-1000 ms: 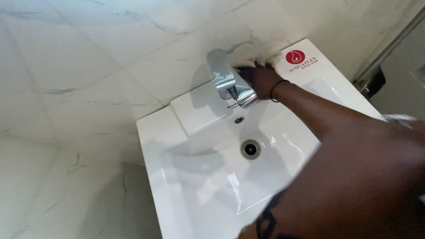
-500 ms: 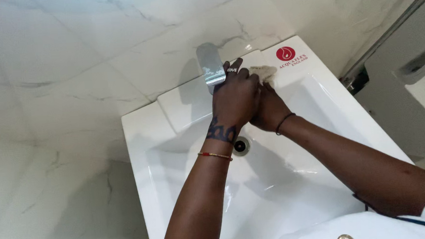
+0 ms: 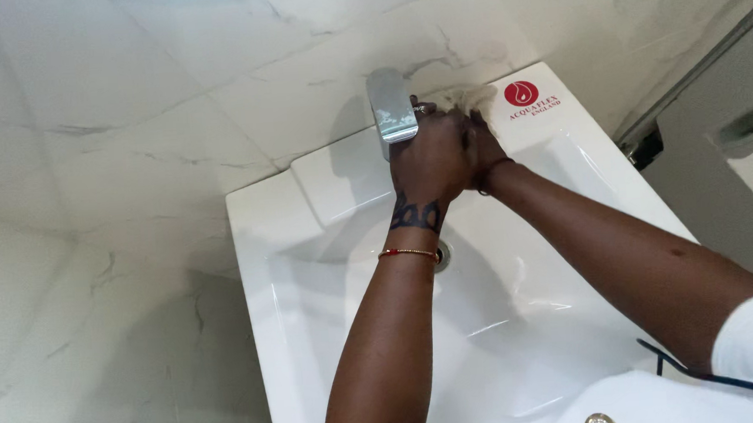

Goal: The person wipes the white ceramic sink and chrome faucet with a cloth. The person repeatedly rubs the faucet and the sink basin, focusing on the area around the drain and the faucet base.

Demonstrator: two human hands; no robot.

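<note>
The sink (image 3: 328, 267) is glossy white, with a round red mark (image 3: 522, 94) at its back right corner. The tap (image 3: 391, 106) is shiny chrome. The wall (image 3: 125, 96) is white marble with grey veins. The cloth (image 3: 465, 100) is off-white. The left wrist wears a red and gold bracelet (image 3: 409, 253) below a dark tattoo (image 3: 418, 215).

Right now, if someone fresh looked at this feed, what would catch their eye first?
Both hands meet at the back of the white sink: the left hand lies over the chrome faucet, and the right hand presses in beside it, with a pale cloth bunched just behind the fingers. A round red sticker marks the sink's back right corner, against grey-veined marble wall tiles.
</note>
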